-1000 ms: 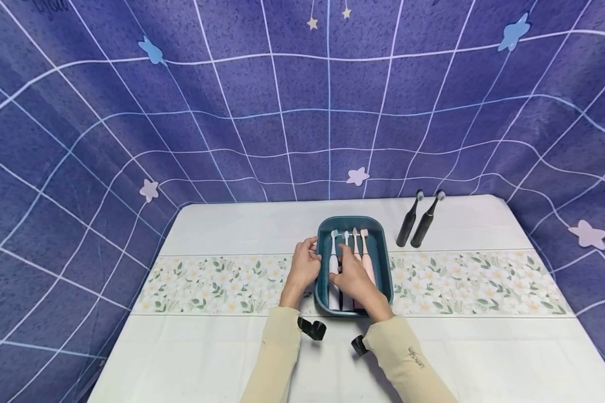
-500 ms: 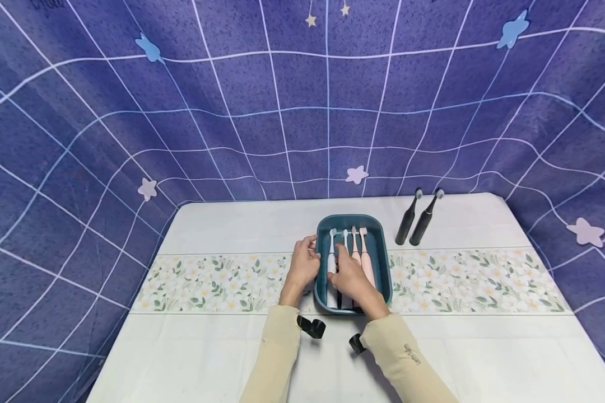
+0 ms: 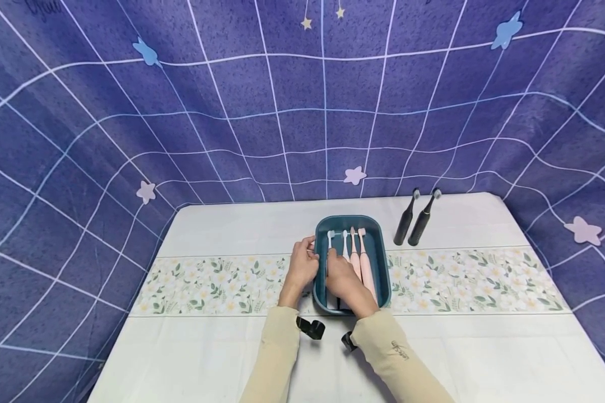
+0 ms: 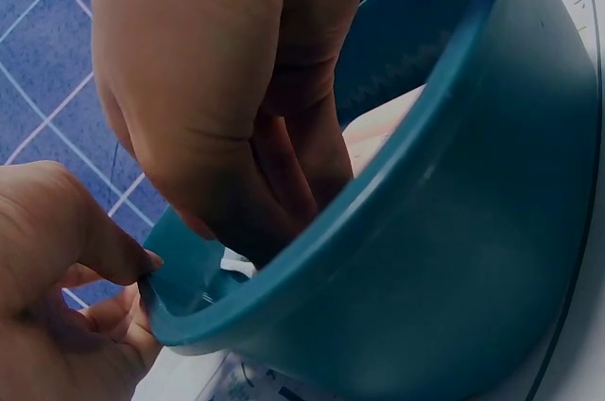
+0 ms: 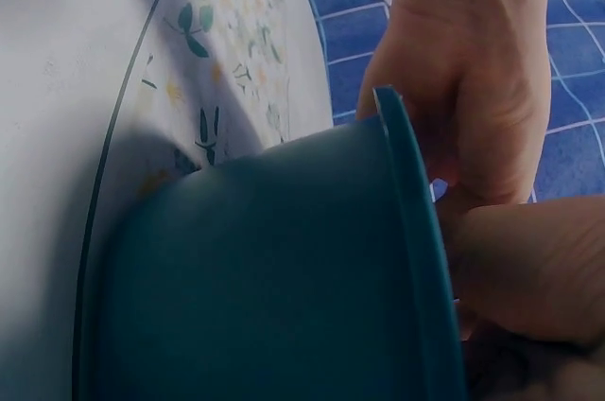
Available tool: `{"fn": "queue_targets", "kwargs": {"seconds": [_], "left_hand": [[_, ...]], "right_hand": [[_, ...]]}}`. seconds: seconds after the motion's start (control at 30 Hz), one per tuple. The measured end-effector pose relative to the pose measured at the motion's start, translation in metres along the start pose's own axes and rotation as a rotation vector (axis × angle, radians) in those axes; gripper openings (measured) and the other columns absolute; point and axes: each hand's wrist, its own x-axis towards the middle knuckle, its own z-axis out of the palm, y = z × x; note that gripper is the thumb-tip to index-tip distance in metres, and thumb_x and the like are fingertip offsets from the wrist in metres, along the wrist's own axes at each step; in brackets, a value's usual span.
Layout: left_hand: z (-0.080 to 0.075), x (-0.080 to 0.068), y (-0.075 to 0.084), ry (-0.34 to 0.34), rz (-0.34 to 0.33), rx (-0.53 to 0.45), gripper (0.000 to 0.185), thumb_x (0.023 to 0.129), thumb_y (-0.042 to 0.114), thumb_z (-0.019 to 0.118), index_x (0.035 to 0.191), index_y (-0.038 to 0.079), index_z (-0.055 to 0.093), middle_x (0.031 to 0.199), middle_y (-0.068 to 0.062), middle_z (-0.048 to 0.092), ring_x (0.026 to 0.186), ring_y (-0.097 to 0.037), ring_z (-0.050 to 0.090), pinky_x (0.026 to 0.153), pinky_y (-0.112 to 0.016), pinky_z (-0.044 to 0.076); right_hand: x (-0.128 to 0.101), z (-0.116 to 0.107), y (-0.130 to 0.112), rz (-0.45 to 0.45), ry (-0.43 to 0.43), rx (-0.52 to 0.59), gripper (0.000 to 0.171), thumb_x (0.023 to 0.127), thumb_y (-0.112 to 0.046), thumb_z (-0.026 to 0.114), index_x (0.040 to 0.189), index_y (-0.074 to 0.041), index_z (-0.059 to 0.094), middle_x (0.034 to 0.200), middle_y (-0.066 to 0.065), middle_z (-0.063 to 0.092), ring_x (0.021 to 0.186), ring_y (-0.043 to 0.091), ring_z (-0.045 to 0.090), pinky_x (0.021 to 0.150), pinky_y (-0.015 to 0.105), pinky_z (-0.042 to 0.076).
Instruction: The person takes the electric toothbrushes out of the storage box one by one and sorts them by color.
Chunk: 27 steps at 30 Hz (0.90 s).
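A teal rectangular bin (image 3: 385,263) holds electric toothbrushes lying side by side. My left hand (image 3: 302,264) grips its left rim, thumb inside and fingers outside, as the left wrist view (image 4: 57,278) shows. My right hand (image 3: 344,277) reaches down into the bin, its fingers curled round the leftmost white electric toothbrush (image 3: 330,240); that handle is mostly hidden beneath the hand. To the right lie a pale toothbrush (image 3: 345,242) and two pink toothbrushes (image 3: 366,268), partly covered by the hand. From the right wrist, the bin's outer wall (image 5: 265,287) fills much of the view.
Two black electric toothbrushes (image 3: 405,224) stand right of the bin near the table's back. The white table (image 3: 222,358) has a floral strip (image 3: 464,282) across it. A purple-blue curtain (image 3: 247,129) with a grid and stars hangs behind and at both sides.
My right hand has shifted slightly left inside the bin, and its fingers have closed over the leftmost white toothbrush. The pink toothbrushes show more now. My left hand keeps its place on the rim.
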Motion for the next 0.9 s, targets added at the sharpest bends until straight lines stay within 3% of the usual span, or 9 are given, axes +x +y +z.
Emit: {"fn": "queue_targets", "kwargs": {"seconds": [0.27,0.53,0.73,0.9], "left_hand": [[-0.001,0.0,-0.001,0.01,0.002,0.003,0.047,0.087,-0.005,0.05,0.133,0.0,0.052,0.103,-0.013,0.049,0.084,-0.021,0.052,0.079,-0.036,0.044],[-0.002,0.0,-0.002,0.011,0.003,-0.006,0.047,0.086,-0.006,0.049,0.133,-0.002,0.052,0.101,-0.014,0.048,0.083,-0.021,0.05,0.077,-0.034,0.043],[0.0,-0.002,0.0,0.009,-0.009,0.025,0.045,0.087,-0.005,0.049,0.132,-0.001,0.052,0.102,-0.014,0.049,0.085,-0.021,0.05,0.08,-0.037,0.043],[0.001,0.0,0.001,0.015,0.008,0.021,0.046,0.086,-0.005,0.049,0.132,0.0,0.053,0.102,-0.014,0.05,0.085,-0.021,0.052,0.08,-0.036,0.044]], "right_hand": [[0.002,-0.002,0.0,0.066,-0.036,0.043,0.068,0.079,0.003,0.063,0.14,0.005,0.034,0.118,0.027,0.06,0.095,0.033,0.063,0.072,0.041,0.052],[0.008,0.003,-0.001,0.046,-0.084,-0.002,0.062,0.079,0.001,0.064,0.135,0.011,0.037,0.107,0.028,0.061,0.081,0.032,0.063,0.064,0.04,0.05],[0.009,0.009,0.006,0.082,-0.039,0.082,0.064,0.08,-0.002,0.068,0.136,0.009,0.037,0.115,0.028,0.06,0.096,0.034,0.063,0.075,0.042,0.052],[0.009,0.009,0.011,0.047,0.005,0.151,0.064,0.079,-0.002,0.072,0.133,0.006,0.039,0.116,0.026,0.059,0.099,0.032,0.062,0.079,0.042,0.052]]}}
